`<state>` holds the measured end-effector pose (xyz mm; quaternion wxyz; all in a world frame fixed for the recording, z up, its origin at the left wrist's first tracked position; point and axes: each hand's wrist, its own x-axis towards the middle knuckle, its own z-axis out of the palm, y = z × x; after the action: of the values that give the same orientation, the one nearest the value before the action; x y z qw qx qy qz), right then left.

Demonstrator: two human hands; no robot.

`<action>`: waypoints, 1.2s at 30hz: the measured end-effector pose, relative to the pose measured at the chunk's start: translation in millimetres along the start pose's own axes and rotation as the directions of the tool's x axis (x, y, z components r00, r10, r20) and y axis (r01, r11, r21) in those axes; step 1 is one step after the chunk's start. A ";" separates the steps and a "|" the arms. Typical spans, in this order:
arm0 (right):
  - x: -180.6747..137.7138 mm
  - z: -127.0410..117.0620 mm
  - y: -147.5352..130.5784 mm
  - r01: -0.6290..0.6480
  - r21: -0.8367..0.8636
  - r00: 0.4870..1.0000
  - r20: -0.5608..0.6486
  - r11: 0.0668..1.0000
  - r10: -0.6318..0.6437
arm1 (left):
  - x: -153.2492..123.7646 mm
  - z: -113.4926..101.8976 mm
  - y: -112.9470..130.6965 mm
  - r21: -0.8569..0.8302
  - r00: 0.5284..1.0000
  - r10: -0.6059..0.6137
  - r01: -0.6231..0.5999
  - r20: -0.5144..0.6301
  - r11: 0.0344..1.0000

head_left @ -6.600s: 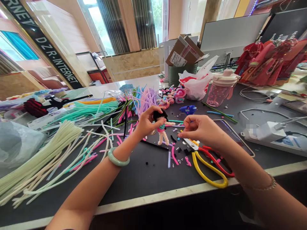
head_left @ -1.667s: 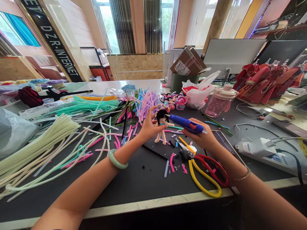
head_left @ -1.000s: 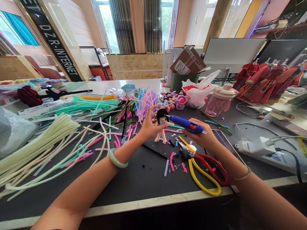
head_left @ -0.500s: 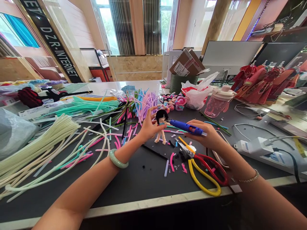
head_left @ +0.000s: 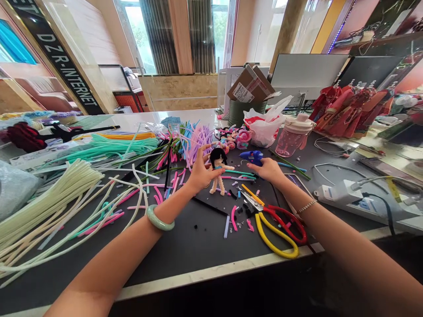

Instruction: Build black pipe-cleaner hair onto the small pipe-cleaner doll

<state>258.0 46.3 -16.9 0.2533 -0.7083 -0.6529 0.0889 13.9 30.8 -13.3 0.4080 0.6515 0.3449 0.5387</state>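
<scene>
A small doll (head_left: 217,171) with black hair, a blue top and pale fuzzy limbs stands upright in my left hand (head_left: 200,171). My thumb and fingers close on it from the left side. To the doll's right, my right hand (head_left: 269,171) grips a blue glue gun (head_left: 251,156), its nozzle pointing left and apart from the doll. Part of the glue gun's grip is hidden by my fingers. Below that hand lie scissors (head_left: 272,211) with one yellow and one red handle, among pink, black and lilac pipe cleaner offcuts (head_left: 234,218).
Bundles of cream pipe cleaners (head_left: 62,193) and green pipe cleaners (head_left: 122,146) spread over the left side. A pink bottle (head_left: 294,136), a plastic bag (head_left: 266,127) and a green bin (head_left: 243,113) stand behind. On the right is a power strip (head_left: 360,202) with cables.
My right hand has moved the glue gun away from the doll, back and to the right, and turned it. My left hand keeps hold of the doll. The view has shifted slightly.
</scene>
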 end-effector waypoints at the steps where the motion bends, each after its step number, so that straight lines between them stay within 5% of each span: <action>1: 0.0 1.9 0.6 0.000 -0.026 1.000 0.020 1.000 0.001 | -0.3 0.0 -0.1 -0.004 1.000 0.004 -0.004 0.001 1.000; 9: -8.5 0.0 -6.5 0.006 -0.210 0.995 0.098 0.978 0.015 | 0.4 0.3 -3.7 0.010 0.999 0.038 -0.038 -0.022 0.999; 18: -52.9 -41.4 -11.0 0.038 -0.406 0.997 0.078 0.913 -0.006 | 2.1 1.1 -4.0 -0.021 1.000 0.012 -0.013 -0.019 1.000; 20: -71.6 -46.8 -16.6 0.082 -0.391 0.991 0.129 0.917 -0.033 | 1.9 1.5 -4.0 -0.024 1.000 0.010 -0.011 -0.014 1.000; 24: -99.1 -40.6 -35.6 0.243 -0.191 0.899 0.412 0.951 -0.147 | 0.8 1.8 -2.2 -0.030 1.000 0.012 -0.013 -0.004 0.999; 36: -102.3 -14.7 -49.5 0.266 -0.212 0.887 0.435 0.940 -0.152 | -1.1 2.8 2.6 0.045 0.998 0.057 -0.057 0.002 0.997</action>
<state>207.8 -55.6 -1.8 0.0207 -0.6258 -0.7705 0.1198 16.4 28.2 -11.7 0.3777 0.6704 0.3381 0.5418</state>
